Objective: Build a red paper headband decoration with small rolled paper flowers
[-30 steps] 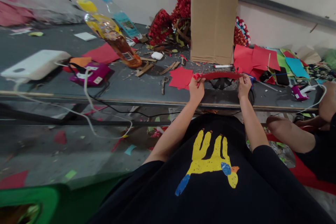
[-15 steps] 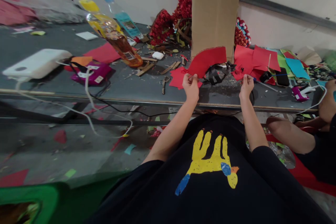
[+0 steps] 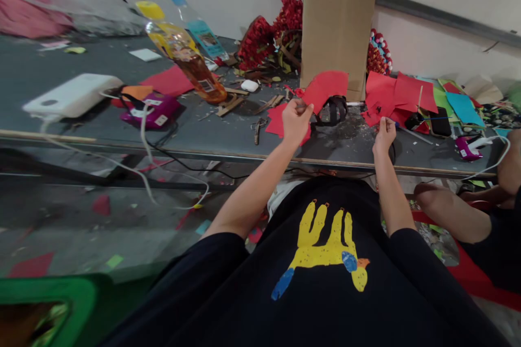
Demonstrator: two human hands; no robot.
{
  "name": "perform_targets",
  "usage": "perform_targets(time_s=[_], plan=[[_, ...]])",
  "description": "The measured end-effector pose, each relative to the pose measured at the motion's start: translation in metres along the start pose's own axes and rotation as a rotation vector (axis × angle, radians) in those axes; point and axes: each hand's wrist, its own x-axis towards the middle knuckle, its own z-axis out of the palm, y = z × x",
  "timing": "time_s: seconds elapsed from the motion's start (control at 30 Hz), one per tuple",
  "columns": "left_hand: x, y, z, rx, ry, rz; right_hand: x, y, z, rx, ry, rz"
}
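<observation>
My left hand (image 3: 296, 121) is closed in a pinch on a curved piece of red paper (image 3: 329, 85), which stands up over the table's front half. My right hand (image 3: 383, 134) is also pinched, fingertips together beside the torn red paper sheets (image 3: 380, 91); anything between them is too small to make out. Between the hands lies a black banded object (image 3: 337, 110), its kind unclear. Another red paper piece (image 3: 275, 121) rests on the table left of my left hand.
A tall cardboard piece (image 3: 340, 16) stands behind the hands. Leftward are a tilted bottle of brown liquid (image 3: 194, 68), a purple box (image 3: 154, 111) and a white power bank (image 3: 75, 96) with cables. A black phone (image 3: 440, 121) lies right, near another person's knee (image 3: 451, 209).
My left hand has moved slightly up and turned, and the red paper with it has shifted and bent more. My right hand stays nearly in place. The view has shifted a little left.
</observation>
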Motion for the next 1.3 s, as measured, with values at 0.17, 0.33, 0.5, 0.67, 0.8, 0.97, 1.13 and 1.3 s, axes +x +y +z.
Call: perform_targets(time_s=[0.17, 0.33, 0.5, 0.67, 0.8, 0.97, 1.13, 1.3], plan=[[-0.005, -0.004, -0.009, 0.041, -0.111, -0.027, 0.0, -0.001, 0.0, 0.004, 0.005, 0.002], [-0.004, -0.006, -0.011, -0.018, -0.132, -0.053, -0.002, -0.002, 0.0, 0.048, -0.002, 0.003], [0.008, -0.009, -0.011, -0.026, -0.155, -0.05, -0.002, -0.003, 0.0, 0.057, 0.006, 0.012], [0.031, -0.01, -0.013, 0.0, -0.184, -0.002, -0.003, -0.003, 0.0, 0.054, 0.012, 0.002], [0.045, -0.007, -0.014, -0.056, -0.188, 0.006, -0.002, -0.001, -0.001, 0.077, 0.028, 0.014], [0.056, -0.008, -0.015, -0.127, -0.192, 0.012, 0.002, 0.002, -0.002, 0.086, 0.057, 0.064], [0.059, -0.012, -0.012, -0.113, -0.189, -0.021, 0.003, 0.003, -0.002, 0.122, 0.079, 0.089], [0.046, -0.017, -0.007, 0.035, -0.263, -0.066, 0.004, 0.004, -0.001, 0.15, 0.09, 0.08]])
